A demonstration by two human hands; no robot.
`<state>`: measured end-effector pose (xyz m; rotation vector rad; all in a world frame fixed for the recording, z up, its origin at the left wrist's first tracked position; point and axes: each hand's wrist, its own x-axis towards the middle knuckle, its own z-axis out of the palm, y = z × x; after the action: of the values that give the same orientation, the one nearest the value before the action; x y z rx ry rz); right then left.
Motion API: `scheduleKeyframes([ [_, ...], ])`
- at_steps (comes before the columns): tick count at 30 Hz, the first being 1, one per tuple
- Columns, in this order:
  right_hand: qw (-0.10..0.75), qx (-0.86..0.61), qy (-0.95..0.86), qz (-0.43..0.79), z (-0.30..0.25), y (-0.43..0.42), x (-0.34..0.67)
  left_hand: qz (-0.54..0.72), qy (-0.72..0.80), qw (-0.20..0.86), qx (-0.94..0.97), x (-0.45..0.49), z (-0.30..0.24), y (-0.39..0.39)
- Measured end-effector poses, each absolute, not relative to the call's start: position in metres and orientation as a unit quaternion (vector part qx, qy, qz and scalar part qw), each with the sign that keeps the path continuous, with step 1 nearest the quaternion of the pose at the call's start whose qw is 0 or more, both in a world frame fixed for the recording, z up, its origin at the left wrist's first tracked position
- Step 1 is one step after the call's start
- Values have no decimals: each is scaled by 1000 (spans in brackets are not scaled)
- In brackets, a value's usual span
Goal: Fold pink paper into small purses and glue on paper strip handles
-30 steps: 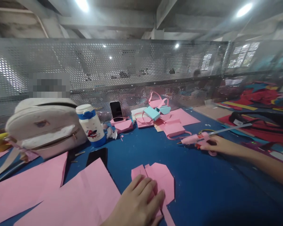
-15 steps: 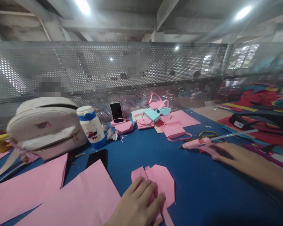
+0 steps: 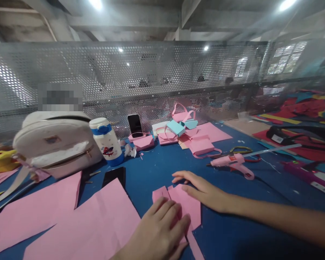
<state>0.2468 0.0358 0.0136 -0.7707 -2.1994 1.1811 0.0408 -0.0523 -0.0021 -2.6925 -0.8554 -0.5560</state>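
Observation:
A small cut pink paper piece [image 3: 188, 202] lies on the blue table [image 3: 233, 231] just in front of me. My left hand [image 3: 157, 234] rests flat on its near left part, fingers stretched out. From the right, my right hand [image 3: 203, 189] lies across the piece's top edge, fingers extended and holding nothing. A pink glue gun [image 3: 233, 162] lies alone on the table further right, apart from both hands.
Large pink sheets [image 3: 78, 224] cover the near left. A black phone [image 3: 113, 176], a white bottle [image 3: 107, 141] and a white bag [image 3: 54, 144] stand behind them. Folded pink and blue paper bags [image 3: 184, 135], a propped phone [image 3: 135, 125] and scissors [image 3: 242, 150] lie toward the mesh fence.
My right hand let go of the glue gun, which stays on the table, and moved left onto the pink paper piece. The left hand stayed put.

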Motion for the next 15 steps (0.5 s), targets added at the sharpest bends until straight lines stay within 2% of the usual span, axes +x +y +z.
scheduleKeyframes([
  [5,289,-248,-812,442,-6,56,229,-216,-287,159,-919,40,-11,-48],
  [15,278,-217,-813,463,-10,58,233,-254,-294,229,-892,41,-20,-43],
])
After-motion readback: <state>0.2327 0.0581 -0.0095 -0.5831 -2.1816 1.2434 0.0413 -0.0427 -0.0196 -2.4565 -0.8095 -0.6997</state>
